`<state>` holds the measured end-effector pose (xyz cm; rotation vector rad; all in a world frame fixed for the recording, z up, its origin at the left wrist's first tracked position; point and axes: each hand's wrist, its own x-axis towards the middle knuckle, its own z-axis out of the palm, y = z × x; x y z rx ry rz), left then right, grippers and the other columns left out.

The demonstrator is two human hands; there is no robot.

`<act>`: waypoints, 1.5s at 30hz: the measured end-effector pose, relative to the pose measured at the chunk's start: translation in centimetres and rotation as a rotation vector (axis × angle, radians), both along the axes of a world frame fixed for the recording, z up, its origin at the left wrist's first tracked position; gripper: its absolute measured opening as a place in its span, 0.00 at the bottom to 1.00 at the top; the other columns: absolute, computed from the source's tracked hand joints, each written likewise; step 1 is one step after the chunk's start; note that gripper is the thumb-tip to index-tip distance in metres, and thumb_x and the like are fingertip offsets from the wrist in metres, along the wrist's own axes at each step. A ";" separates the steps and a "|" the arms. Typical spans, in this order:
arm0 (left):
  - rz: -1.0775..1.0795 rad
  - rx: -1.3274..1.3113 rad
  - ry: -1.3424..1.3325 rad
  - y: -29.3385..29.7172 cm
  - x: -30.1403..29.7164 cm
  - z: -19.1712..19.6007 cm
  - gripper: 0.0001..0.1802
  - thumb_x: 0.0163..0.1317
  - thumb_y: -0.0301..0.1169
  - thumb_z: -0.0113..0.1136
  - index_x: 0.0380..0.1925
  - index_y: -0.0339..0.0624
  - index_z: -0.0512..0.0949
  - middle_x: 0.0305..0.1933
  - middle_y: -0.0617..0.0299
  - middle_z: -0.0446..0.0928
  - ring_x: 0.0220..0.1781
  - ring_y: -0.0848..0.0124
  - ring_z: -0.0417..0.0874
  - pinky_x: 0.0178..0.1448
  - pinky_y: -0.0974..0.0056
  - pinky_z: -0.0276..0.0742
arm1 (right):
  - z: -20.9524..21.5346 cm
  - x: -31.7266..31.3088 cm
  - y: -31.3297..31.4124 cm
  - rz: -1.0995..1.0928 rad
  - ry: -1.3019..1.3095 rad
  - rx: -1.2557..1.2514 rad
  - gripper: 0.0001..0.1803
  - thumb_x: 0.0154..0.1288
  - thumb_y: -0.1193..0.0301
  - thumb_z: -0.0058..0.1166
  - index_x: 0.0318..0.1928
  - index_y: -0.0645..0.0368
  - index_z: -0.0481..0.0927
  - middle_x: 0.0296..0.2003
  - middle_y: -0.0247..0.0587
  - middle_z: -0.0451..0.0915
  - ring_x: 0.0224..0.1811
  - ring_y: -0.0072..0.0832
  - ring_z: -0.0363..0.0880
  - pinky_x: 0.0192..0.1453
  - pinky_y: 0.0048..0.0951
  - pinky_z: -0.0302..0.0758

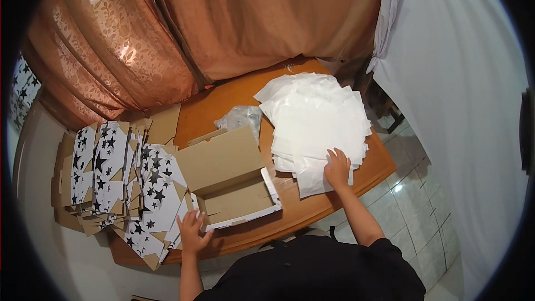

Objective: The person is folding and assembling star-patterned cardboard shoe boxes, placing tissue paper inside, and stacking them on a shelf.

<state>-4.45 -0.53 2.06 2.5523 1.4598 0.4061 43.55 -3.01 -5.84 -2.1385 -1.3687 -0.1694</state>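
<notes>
An open cardboard box (231, 203), brown inside with a white outer wall, stands on the wooden table with its lid (220, 159) folded back. At the box's front left corner is my left hand (193, 233), its fingers spread and gripping nothing. My right hand (337, 170) lies with fingers stretched out on the front right part of a pile of thin white sheets (317, 117), which could be plastic or paper. One sheet (313, 181) at the front juts out of the pile toward me, under that hand.
Flat cardboard blanks printed with black stars (108, 161) are heaped on the left. A clear plastic bag (241, 118) lies behind the box. Orange curtains (267, 17) hang behind the table (304, 214); a white cloth (446, 78) hangs at the right, above a tiled floor (415, 212).
</notes>
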 end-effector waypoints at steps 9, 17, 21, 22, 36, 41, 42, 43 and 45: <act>-0.090 0.353 -0.352 2.3 15.1 3.1 0.09 0.49 0.30 0.59 0.33 0.47 0.81 0.44 0.59 0.75 0.52 0.58 0.73 0.60 0.50 0.61 | -0.3 4.5 0.5 0.214 -0.082 -0.247 0.10 0.55 0.69 0.54 0.38 0.53 0.79 0.41 0.34 0.80 0.46 0.32 0.76 0.61 0.59 0.57; -0.001 -0.502 -0.636 2.8 29.5 0.5 0.23 0.55 0.39 0.62 0.48 0.37 0.75 0.46 0.52 0.76 0.44 0.60 0.78 0.48 0.60 0.72 | 3.6 2.7 -1.3 0.272 0.044 0.187 0.05 0.57 0.69 0.55 0.29 0.56 0.80 0.29 0.37 0.81 0.30 0.38 0.79 0.53 0.46 0.69; 0.345 -0.715 -0.921 4.9 33.9 -3.7 0.44 0.57 0.44 0.62 0.62 0.27 0.51 0.53 0.43 0.70 0.42 0.63 0.78 0.45 0.65 0.74 | 4.6 0.3 -3.7 0.358 0.136 0.213 0.05 0.56 0.69 0.56 0.31 0.56 0.80 0.29 0.37 0.82 0.30 0.39 0.79 0.48 0.44 0.74; 0.335 -0.707 -0.923 5.4 34.4 -3.9 0.44 0.57 0.44 0.62 0.62 0.27 0.51 0.53 0.43 0.70 0.42 0.63 0.78 0.45 0.65 0.74 | 4.2 -0.1 -4.1 0.378 0.159 0.204 0.05 0.56 0.69 0.56 0.31 0.56 0.80 0.29 0.37 0.82 0.30 0.39 0.79 0.48 0.44 0.74; 0.096 -0.547 -1.156 3.8 21.4 7.2 0.15 0.58 0.36 0.63 0.36 0.34 0.78 0.34 0.63 0.79 0.33 0.78 0.76 0.39 0.71 0.73 | 8.0 -1.3 0.1 0.439 0.716 0.234 0.27 0.59 0.63 0.57 0.55 0.64 0.68 0.53 0.52 0.69 0.59 0.43 0.64 0.63 0.38 0.60; 0.242 -0.540 -1.240 3.9 13.9 8.4 0.16 0.56 0.39 0.65 0.34 0.36 0.79 0.32 0.64 0.79 0.31 0.78 0.77 0.38 0.71 0.73 | 7.9 -6.8 2.2 0.549 0.811 0.117 0.27 0.58 0.61 0.58 0.54 0.63 0.69 0.52 0.50 0.70 0.61 0.42 0.59 0.65 0.40 0.57; 0.248 -0.532 -1.236 4.0 12.9 8.3 0.16 0.56 0.39 0.65 0.34 0.36 0.79 0.32 0.64 0.79 0.31 0.78 0.77 0.38 0.71 0.73 | 7.1 -7.9 2.4 0.557 0.817 0.118 0.27 0.58 0.61 0.58 0.54 0.63 0.69 0.52 0.50 0.70 0.61 0.42 0.59 0.65 0.40 0.57; 0.276 -0.548 -1.239 4.4 11.7 7.6 0.16 0.57 0.39 0.65 0.35 0.36 0.79 0.31 0.64 0.79 0.31 0.78 0.76 0.38 0.71 0.72 | 6.1 -9.3 2.7 0.589 0.784 0.113 0.25 0.57 0.60 0.58 0.51 0.63 0.72 0.52 0.50 0.70 0.60 0.42 0.60 0.64 0.40 0.57; 0.316 -0.573 -1.234 5.1 9.1 6.0 0.16 0.57 0.38 0.65 0.36 0.36 0.79 0.30 0.65 0.79 0.31 0.78 0.76 0.38 0.71 0.72 | 5.3 -11.9 2.9 0.630 0.791 0.124 0.19 0.56 0.58 0.60 0.39 0.61 0.78 0.46 0.45 0.73 0.54 0.40 0.63 0.61 0.38 0.58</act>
